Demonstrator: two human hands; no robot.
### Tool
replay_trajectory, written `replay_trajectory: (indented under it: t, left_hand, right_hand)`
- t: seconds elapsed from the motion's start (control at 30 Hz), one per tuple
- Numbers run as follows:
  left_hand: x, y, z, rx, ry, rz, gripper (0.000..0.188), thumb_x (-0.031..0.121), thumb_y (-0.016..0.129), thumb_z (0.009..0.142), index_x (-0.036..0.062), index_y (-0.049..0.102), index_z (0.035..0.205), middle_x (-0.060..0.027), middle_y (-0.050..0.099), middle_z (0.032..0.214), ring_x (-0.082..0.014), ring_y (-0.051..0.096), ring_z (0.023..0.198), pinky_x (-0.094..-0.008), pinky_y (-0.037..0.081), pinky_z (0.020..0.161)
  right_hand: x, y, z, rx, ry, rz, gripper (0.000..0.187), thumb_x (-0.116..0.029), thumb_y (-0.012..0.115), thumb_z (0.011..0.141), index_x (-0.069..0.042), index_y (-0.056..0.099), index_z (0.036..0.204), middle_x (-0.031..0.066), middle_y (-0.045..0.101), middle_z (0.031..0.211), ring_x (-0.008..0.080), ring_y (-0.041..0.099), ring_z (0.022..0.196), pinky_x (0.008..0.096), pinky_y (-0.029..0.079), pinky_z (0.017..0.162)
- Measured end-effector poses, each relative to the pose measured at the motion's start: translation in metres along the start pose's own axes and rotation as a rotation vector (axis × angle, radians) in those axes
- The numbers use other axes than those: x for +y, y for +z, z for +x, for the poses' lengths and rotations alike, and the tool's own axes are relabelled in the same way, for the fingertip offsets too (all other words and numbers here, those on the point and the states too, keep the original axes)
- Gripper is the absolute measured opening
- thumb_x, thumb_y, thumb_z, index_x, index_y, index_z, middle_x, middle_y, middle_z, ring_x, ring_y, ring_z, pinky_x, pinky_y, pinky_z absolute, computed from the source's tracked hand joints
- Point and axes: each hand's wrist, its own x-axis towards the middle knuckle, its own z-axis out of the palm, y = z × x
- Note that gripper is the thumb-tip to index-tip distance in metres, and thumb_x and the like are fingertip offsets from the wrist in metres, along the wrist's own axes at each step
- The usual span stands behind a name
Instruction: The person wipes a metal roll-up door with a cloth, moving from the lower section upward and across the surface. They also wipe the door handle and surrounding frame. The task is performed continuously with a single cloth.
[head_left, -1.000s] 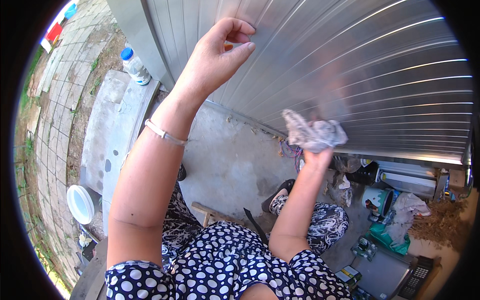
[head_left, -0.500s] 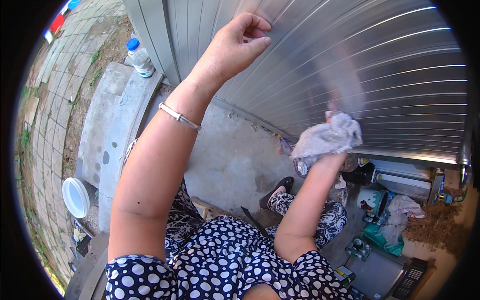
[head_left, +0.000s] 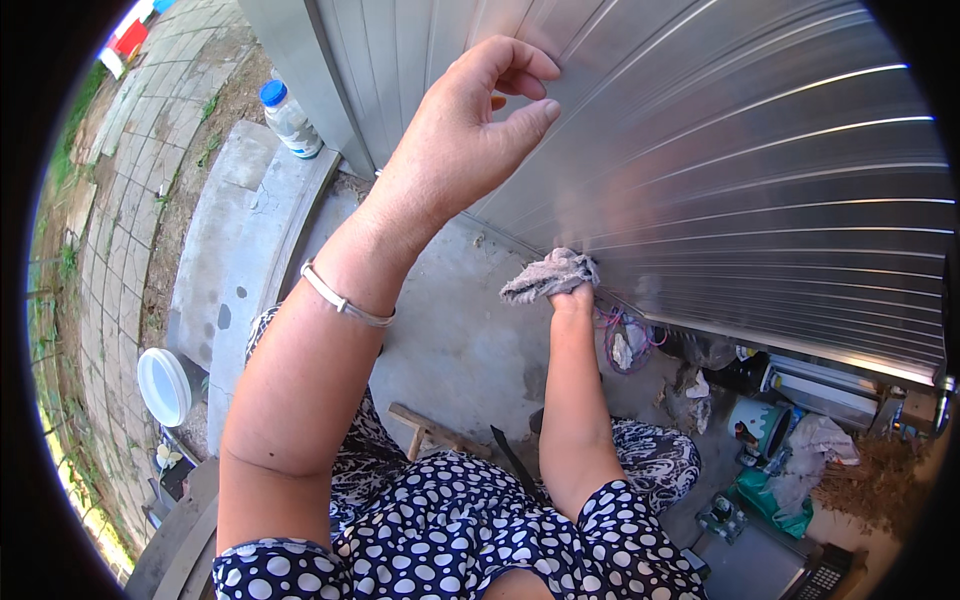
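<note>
A ribbed silver metal door (head_left: 700, 190) fills the upper right. My left hand (head_left: 490, 120), with a pale bangle (head_left: 340, 300) on its forearm, is raised in front of the door's upper left part. Its fingers are loosely curled, with a gap between thumb and forefinger, and nothing shows in them; whether they touch the door I cannot tell. Lower down, my right hand (head_left: 572, 298) grips a crumpled, dirty grey rag (head_left: 550, 274) beside the door's bottom edge. The rag covers most of that hand's fingers.
A blue-capped plastic bottle (head_left: 290, 120) stands on the concrete step (head_left: 225, 220) at left, with a white tub (head_left: 164, 387) nearby. Below the door lie pinkish cords (head_left: 625, 340), a pot (head_left: 757, 428) and plastic bags (head_left: 800, 455). A wooden piece (head_left: 440, 430) lies before me.
My right hand has swept left with the rag along the lower door, and the rag is now more bunched. My left hand has shifted only slightly, right and down in the picture.
</note>
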Motion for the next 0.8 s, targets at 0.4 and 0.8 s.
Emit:
replay_trajectory:
  t: [0.4, 0.8]
  left_hand:
    - [0.0, -0.005, -0.002, 0.004, 0.053, 0.029, 0.022, 0.009, 0.065, 0.079, 0.0067, 0.058, 0.1, -0.003, 0.059, 0.099, -0.014, 0.058, 0.095, -0.0324, 0.044, 0.087]
    - [-0.014, -0.01, 0.007, -0.075, 0.035, -0.157, 0.021, 0.005, 0.061, 0.084, 0.0049, 0.056, 0.104, 0.0008, 0.053, 0.096, -0.0083, 0.05, 0.087, -0.0227, 0.044, 0.078]
  right_hand:
    - [0.01, 0.023, -0.049, -0.206, -0.058, 0.033, 0.053, -0.048, 0.042, 0.088, -0.001, 0.061, 0.106, 0.0208, 0.061, 0.112, 0.0439, 0.049, 0.112, 0.0655, 0.033, 0.098]
    - [-0.112, 0.182, -0.252, -0.202, -1.153, -0.789, 0.027, -0.028, 0.049, 0.093, -0.006, 0.059, 0.106, 0.0108, 0.061, 0.106, 0.0203, 0.058, 0.099, 0.0331, 0.045, 0.09]
